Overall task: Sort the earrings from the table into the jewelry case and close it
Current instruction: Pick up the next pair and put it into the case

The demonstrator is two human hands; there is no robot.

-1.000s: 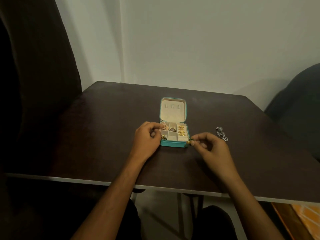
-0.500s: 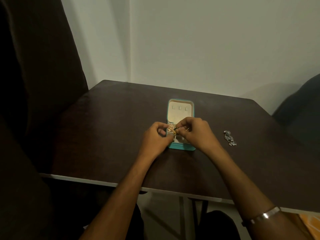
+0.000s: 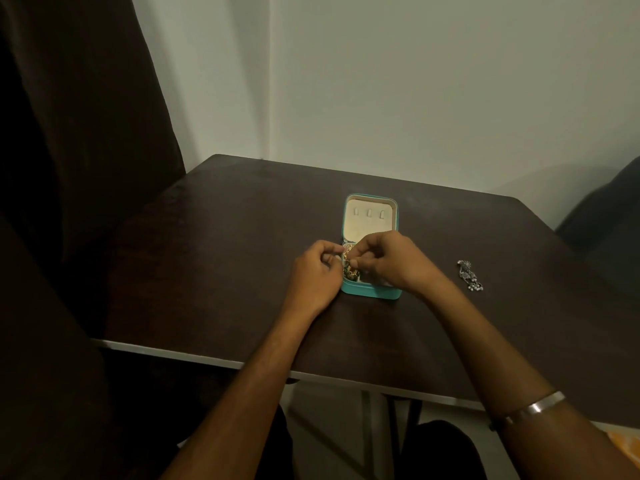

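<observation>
Fingers: our right hand (image 3: 391, 261) curls its fingertips into a pinch on a gold earring (image 3: 349, 263); our left hand (image 3: 317, 271) has thumb and forefinger bent in against the same piece from the other side.
Earring: gold, held over the left compartments of the case; we cannot tell whether it touches the lining.
Jewelry case (image 3: 372, 294): teal, lid open and leaning back, cream lining.
Silver earring (image 3: 469, 275): on the table (image 3: 225, 254), well apart to the right.
Bangle (image 3: 533, 407): on our right forearm.
</observation>
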